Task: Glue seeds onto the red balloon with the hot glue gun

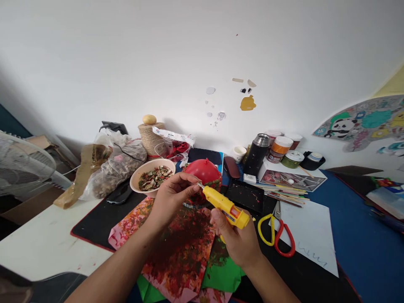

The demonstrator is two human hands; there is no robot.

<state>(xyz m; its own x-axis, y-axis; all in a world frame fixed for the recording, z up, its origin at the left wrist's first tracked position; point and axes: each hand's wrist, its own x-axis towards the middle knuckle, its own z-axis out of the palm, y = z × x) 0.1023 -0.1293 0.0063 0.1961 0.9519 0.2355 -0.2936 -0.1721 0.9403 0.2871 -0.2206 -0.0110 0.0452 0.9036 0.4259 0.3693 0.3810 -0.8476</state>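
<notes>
On the desk at left, a bowl of shell pieces. Just right of it, left hand, grip pinched closed at the nozzle tip, anything between the fingertips too small to tell. Behind, a red balloon. Then yellow glue gun, raised above painted paper, right hand grip wrapped tight around it. Farther right, scissors lying flat.

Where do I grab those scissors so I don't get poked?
Take the scissors by the yellow and red loop handles, reaching in from the near side. They lie flat on the table, with the handles toward you and the blades pointing away.
</notes>
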